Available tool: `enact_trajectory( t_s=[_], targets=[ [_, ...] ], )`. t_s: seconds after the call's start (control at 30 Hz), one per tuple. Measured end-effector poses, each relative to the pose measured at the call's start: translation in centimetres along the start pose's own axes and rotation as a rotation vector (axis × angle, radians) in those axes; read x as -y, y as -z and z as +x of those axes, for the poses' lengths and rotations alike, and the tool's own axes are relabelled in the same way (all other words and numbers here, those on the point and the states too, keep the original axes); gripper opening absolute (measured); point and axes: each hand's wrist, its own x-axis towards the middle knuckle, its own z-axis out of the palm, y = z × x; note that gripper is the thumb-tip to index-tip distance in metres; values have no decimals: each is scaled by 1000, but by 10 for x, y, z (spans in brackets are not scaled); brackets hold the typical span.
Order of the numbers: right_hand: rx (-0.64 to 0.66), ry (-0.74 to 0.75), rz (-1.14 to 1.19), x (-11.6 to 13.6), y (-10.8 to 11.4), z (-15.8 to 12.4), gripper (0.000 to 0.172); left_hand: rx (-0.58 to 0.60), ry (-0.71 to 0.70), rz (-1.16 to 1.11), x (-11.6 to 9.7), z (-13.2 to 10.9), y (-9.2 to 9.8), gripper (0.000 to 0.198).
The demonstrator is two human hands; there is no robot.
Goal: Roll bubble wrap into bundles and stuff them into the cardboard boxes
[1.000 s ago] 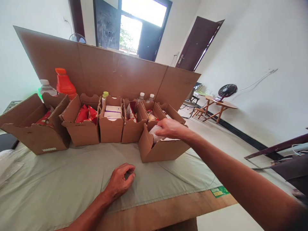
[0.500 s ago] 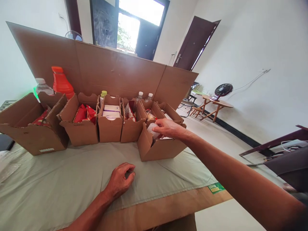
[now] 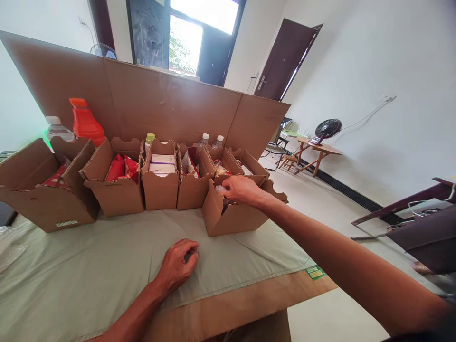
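My right hand (image 3: 241, 189) reaches into the rightmost cardboard box (image 3: 235, 216), fingers closed on a white plastic-wrapped packet (image 3: 221, 190) that sits low inside it. My left hand (image 3: 176, 264) rests on the grey-green cloth (image 3: 107, 266) in front of the boxes, fingers curled loosely with nothing visible in them. A row of open cardboard boxes stands behind, one holding red packets (image 3: 121, 167), one white cartons (image 3: 162, 165).
A tall cardboard screen (image 3: 160, 104) backs the boxes. An orange bottle (image 3: 84, 121) and a clear bottle (image 3: 56, 129) stand at the far left. Small bottles (image 3: 210, 141) rise behind the middle boxes. A round wooden table with a fan (image 3: 327, 128) stands at the right wall.
My right hand has pushed the white packet lower into the rightmost box. The left hand has stayed in place. The view has shifted slightly.
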Motion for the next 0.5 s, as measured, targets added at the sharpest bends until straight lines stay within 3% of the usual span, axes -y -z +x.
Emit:
enact_trajectory(
  t_s=[0.07, 0.3, 0.5],
  targets=[
    [33, 18, -31, 3, -1, 5, 13, -3, -6, 4, 1, 0, 0, 18],
    [138, 83, -49, 8, 3, 8, 22, -10, -21, 3, 5, -1, -2, 20],
    [96, 74, -13, 4, 0, 15, 15, -20, -27, -8, 4, -1, -2, 20]
  ],
)
